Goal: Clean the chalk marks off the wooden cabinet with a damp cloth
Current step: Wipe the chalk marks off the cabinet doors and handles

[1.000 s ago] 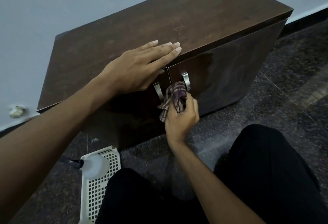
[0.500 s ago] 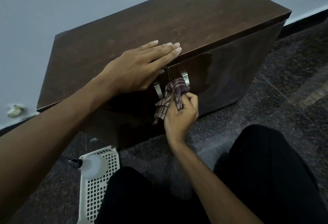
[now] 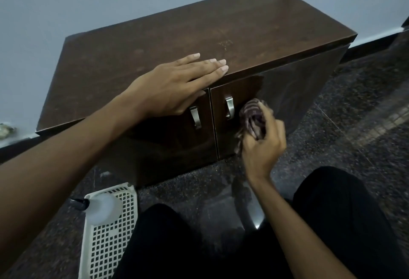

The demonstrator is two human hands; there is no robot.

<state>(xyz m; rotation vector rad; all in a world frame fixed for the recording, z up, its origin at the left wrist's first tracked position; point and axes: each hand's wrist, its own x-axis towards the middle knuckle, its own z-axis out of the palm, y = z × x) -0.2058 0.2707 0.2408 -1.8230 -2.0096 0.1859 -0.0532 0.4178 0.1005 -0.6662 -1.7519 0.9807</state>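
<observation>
A low dark wooden cabinet (image 3: 155, 42) with two doors stands against the pale wall. Faint chalk marks (image 3: 225, 43) show on its top. My left hand (image 3: 174, 84) lies flat on the front edge of the top, fingers straight. My right hand (image 3: 262, 143) grips a bunched striped maroon cloth (image 3: 254, 117) and presses it against the right door, just right of the right metal handle (image 3: 230, 107). The left handle (image 3: 195, 117) sits partly under my left hand.
A white perforated plastic basket (image 3: 110, 234) holding a white bottle (image 3: 103, 209) stands on the dark speckled floor at the lower left. My legs in black trousers (image 3: 332, 223) fill the bottom of the view. A dark skirting runs along the wall.
My right hand with the cloth has moved from between the two handles to the right of the right handle on the right door. My left hand stays flat on the top.
</observation>
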